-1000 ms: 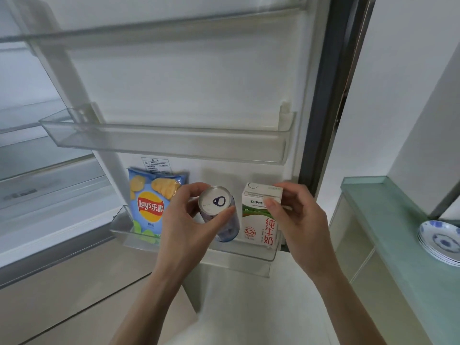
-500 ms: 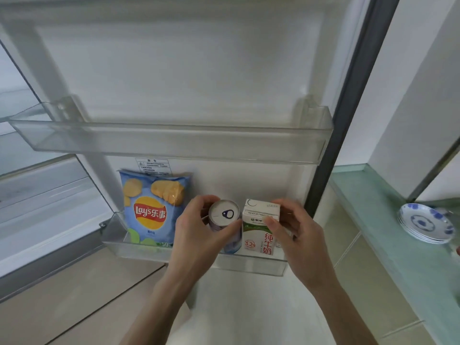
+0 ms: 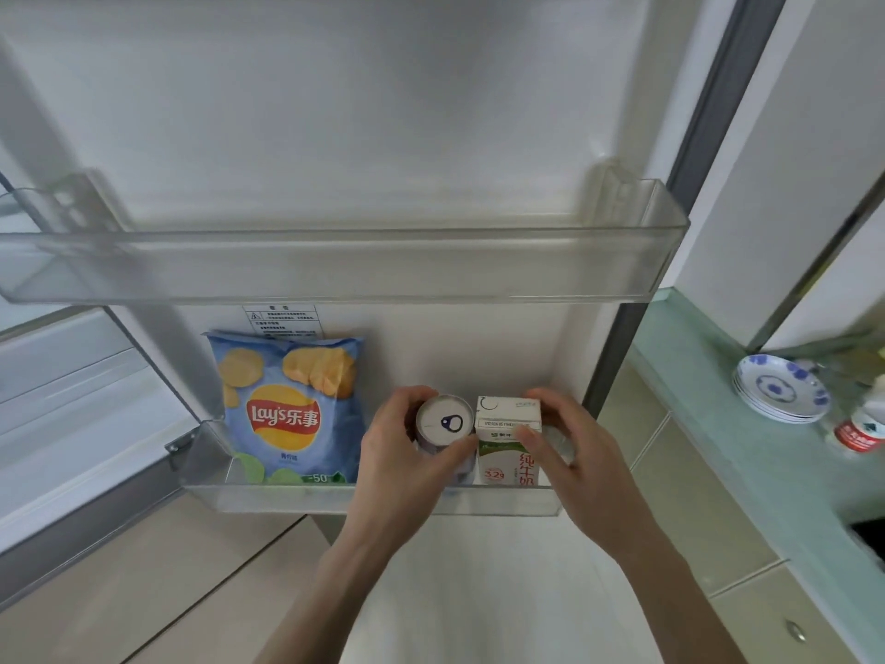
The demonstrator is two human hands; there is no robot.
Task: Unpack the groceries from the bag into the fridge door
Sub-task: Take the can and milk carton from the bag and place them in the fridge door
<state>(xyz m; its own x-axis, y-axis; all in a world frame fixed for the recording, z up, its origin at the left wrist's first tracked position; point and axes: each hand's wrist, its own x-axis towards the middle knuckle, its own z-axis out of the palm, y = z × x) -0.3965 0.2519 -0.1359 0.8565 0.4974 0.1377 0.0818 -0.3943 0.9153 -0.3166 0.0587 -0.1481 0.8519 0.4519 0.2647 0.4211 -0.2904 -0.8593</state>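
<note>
The open fridge door fills the view. Its lower clear door shelf (image 3: 268, 498) holds a blue Lay's chip bag (image 3: 287, 414) at the left, a drink can (image 3: 444, 424) in the middle and a white-and-green milk carton (image 3: 507, 448) at the right. My left hand (image 3: 407, 467) is wrapped around the can, thumb in front and fingers behind. My right hand (image 3: 574, 452) grips the carton from its right side, thumb across the front. Can and carton stand upright, touching each other. No grocery bag is in view.
An upper clear door shelf (image 3: 335, 266) hangs above my hands with nothing in it. To the right runs a green counter (image 3: 718, 424) with stacked blue-patterned plates (image 3: 780, 388) and a small red-labelled bottle (image 3: 862, 428). The fridge interior lies at the left.
The can and carton have gone lower into the bottom shelf and stand side by side, touching. The camera has moved closer and tilted, so the upper shelf looks larger.
</note>
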